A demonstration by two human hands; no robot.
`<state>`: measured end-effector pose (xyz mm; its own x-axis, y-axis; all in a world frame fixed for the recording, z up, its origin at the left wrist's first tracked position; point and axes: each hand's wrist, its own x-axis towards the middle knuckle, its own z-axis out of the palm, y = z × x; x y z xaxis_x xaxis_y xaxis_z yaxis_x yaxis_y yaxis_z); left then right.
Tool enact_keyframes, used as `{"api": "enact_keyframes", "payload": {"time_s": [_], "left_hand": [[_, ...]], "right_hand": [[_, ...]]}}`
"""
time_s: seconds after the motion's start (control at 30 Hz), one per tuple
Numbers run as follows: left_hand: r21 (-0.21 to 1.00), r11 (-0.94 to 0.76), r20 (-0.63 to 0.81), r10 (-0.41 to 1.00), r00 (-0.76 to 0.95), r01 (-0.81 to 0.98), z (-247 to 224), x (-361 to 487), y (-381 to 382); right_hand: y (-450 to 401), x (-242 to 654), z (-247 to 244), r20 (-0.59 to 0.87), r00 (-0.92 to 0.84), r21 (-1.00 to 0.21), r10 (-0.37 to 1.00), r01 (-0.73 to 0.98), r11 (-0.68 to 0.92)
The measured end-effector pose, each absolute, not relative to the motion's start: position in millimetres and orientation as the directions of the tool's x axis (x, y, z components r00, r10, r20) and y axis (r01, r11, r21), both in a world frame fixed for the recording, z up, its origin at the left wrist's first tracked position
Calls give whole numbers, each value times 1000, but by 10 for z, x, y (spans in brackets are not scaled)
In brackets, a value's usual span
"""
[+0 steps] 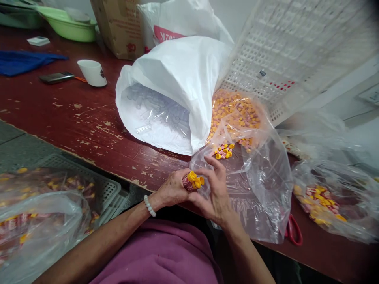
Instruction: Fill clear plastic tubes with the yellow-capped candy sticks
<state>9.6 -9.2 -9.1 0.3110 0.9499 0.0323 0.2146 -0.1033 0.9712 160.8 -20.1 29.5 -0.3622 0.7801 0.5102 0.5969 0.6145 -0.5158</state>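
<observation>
Head camera view, looking down: a person's two bare hands meet at the front edge of a worn, dark red painted wooden counter (pixel 97 130). Their left hand (pixel 173 189), below a pale beaded bracelet (pixel 149 206), is wrapped around a small bunch of slim red-and-white patterned pieces with round yellow ends (pixel 194 181), the yellow ends pointing toward the right hand. Their right hand (pixel 217 197) is loosely curved just beside the bunch, thumb and fingers spread apart, with nothing visible in it; whether its thumb touches the left hand is unclear.

Beyond the hands, a large white woven sack (pixel 195 75) lies on its side, its mouth facing the person, with clear tube-like pieces (pixel 166 110) inside. To its right, a transparent plastic bag (pixel 260 193) contains many more yellow-ended pieces, a few clustered near its mouth (pixel 225 151).

The step in hand looks like gathering or arranging the bunch. Judging from this pose, the next move calls for a steady left grip and a light right-hand pinch, keeping the yellow ends together.
</observation>
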Motion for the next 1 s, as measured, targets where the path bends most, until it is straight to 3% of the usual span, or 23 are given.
{"api": "enact_keyframes", "payload": {"time_s": [0.13,0.23,0.37,0.53,0.7,1.0], "left_hand": [[988,-33,-14,955,295,154,-177,120,-101],[989,-4,-37,960,276,146,-154,72,-93],[991,137,-133,947,292,7,-27,-38,-99],[927,333,-260,902,346,-171,-35,-25,-163],[884,340,-236,917,321,-321,-89,55,-187],[910,248,-101,911,401,-333,-55,-157,-234]], "right_hand": [[-279,1495,172,517,-479,-357,709,632,688],[-284,1460,142,500,-474,-399,724,616,679],[-227,1527,186,490,-462,-459,740,585,669],[-237,1483,123,494,-560,-345,665,576,741],[-283,1291,15,651,-451,-294,610,591,751],[-251,1428,105,549,-540,-305,638,582,754]]}}
